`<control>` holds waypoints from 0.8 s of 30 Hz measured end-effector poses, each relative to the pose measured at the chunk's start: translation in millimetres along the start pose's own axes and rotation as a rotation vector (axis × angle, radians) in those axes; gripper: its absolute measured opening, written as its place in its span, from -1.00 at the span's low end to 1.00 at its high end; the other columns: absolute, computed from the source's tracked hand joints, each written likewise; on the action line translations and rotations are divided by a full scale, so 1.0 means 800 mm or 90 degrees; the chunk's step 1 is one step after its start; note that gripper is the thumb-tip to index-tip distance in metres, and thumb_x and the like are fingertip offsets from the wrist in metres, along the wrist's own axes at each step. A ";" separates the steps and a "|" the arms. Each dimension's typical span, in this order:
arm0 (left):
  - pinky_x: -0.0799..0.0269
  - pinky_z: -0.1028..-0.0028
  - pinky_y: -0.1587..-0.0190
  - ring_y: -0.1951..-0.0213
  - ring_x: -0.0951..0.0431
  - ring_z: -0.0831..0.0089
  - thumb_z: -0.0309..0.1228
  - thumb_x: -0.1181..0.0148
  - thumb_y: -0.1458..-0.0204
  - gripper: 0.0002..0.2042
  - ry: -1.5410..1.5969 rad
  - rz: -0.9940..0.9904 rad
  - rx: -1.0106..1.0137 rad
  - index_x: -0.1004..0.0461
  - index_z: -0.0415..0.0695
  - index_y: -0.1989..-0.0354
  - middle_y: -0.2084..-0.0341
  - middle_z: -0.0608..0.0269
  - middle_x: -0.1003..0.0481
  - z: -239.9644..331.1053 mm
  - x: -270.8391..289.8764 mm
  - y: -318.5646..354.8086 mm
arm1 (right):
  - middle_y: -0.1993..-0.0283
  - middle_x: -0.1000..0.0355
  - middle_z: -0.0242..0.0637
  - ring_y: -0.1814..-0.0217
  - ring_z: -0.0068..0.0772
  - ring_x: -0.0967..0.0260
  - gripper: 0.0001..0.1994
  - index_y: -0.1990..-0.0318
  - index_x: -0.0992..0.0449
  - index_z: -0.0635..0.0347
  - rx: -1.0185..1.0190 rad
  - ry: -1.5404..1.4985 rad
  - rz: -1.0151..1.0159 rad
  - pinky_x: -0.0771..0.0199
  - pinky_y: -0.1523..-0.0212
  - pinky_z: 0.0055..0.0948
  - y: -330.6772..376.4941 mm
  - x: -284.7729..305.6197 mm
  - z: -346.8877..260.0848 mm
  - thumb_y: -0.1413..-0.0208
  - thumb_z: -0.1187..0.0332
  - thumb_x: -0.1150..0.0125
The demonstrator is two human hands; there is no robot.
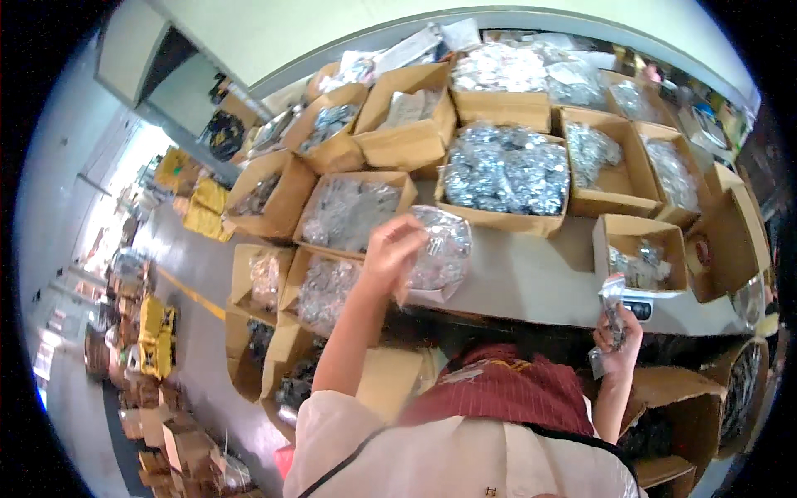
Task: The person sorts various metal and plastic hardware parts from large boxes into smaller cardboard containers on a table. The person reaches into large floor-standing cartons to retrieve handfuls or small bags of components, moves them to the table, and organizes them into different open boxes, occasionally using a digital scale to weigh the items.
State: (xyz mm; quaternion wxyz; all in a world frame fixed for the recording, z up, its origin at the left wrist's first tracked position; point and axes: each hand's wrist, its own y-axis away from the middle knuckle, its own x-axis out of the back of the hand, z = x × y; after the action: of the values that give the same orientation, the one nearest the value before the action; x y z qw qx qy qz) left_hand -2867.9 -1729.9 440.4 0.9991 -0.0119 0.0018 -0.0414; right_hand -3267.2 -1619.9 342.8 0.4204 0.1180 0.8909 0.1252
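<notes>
My left hand (397,247) is over the near edge of a rounded white container (452,286) filled with small clear packets (440,253). Its fingers are curled together; what they hold, if anything, is too blurred to make out. At the right, my right hand (618,344) is closed around some clear zip bags (613,314) with dark or metallic contents, held upright at the table's front edge. Just beyond it stands a small cardboard box (639,226) with several clear bags inside. A dark device with a light rim (638,310) lies beside my right fingers.
Open cardboard boxes of bagged parts crowd the grey table (523,274), among them a box of shiny silver bags (506,170). More boxes (672,415) stand below at the right and left. An aisle with a yellow line (191,290) and stacked goods runs along the left.
</notes>
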 end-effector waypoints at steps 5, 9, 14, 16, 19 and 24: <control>-0.20 0.65 0.48 0.52 -0.30 0.73 -0.49 -0.22 0.00 -0.92 -0.119 -0.074 -0.049 -0.43 -0.17 0.41 0.56 0.46 -0.39 -0.003 -0.068 -0.031 | 0.58 -0.35 -0.36 0.81 -0.65 -0.02 -0.78 0.26 -0.44 0.22 0.025 -0.001 0.046 0.01 0.84 -0.66 0.007 0.013 -0.017 -0.13 0.23 -0.09; -0.18 0.68 0.37 0.41 -0.31 0.74 -0.46 -0.22 -0.02 -0.91 -0.058 -0.202 -0.020 -0.42 -0.14 0.37 0.48 0.49 -0.38 -0.013 -0.137 -0.052 | 0.54 -0.35 -0.34 0.77 -0.59 -0.07 -0.83 0.27 -0.42 0.16 0.030 -0.064 0.116 0.04 0.82 -0.63 0.011 0.036 -0.036 -0.09 0.27 -0.13; -0.18 0.67 0.42 0.46 -0.29 0.72 -0.44 -0.20 -0.03 -0.91 -0.009 -0.301 -0.054 -0.41 -0.12 0.36 0.54 0.49 -0.36 0.001 -0.254 -0.076 | 0.47 -0.36 -0.31 0.71 -0.55 -0.14 -0.80 0.26 -0.38 0.09 0.220 -0.028 0.157 -0.07 0.74 -0.64 -0.018 0.035 -0.077 -0.05 0.22 -0.15; -0.19 0.66 0.48 0.50 -0.31 0.69 -0.42 -0.18 -0.03 -0.91 0.097 -0.253 -0.096 -0.41 -0.11 0.36 0.55 0.45 -0.36 0.016 -0.309 -0.086 | 0.42 -0.32 -0.43 0.50 -0.63 -0.23 -0.81 0.19 -0.40 0.12 0.373 0.005 0.224 -0.20 0.59 -0.63 -0.021 -0.016 -0.111 -0.08 0.27 -0.08; -0.24 0.62 0.55 0.51 -0.36 0.64 -0.40 -0.16 -0.07 -0.91 0.270 -0.213 -0.145 -0.42 -0.12 0.34 0.56 0.39 -0.37 0.021 -0.401 -0.106 | 0.25 -0.38 -0.42 0.32 -0.61 -0.28 -0.82 0.19 -0.46 0.18 0.579 0.158 0.262 -0.26 0.40 -0.59 -0.043 -0.039 -0.151 -0.08 0.34 -0.12; -0.42 0.52 0.26 0.31 -0.52 0.48 -0.38 -0.12 -0.12 -0.84 -0.030 -0.149 -0.317 -0.44 -0.23 0.24 0.36 0.23 -0.49 -0.114 -0.432 -0.150 | 0.01 -0.40 -0.25 -0.04 -0.30 -0.29 -0.71 0.10 -0.47 0.30 0.749 0.706 0.247 -0.25 -0.07 -0.33 -0.124 0.048 -0.144 0.01 0.42 -0.21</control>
State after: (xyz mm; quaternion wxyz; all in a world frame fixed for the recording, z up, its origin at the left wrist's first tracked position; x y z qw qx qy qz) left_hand -3222.7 -1822.7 353.3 0.9536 -0.2579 -0.0126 -0.1547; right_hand -3391.2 -1715.6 353.7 -0.2387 0.3911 0.8528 -0.2507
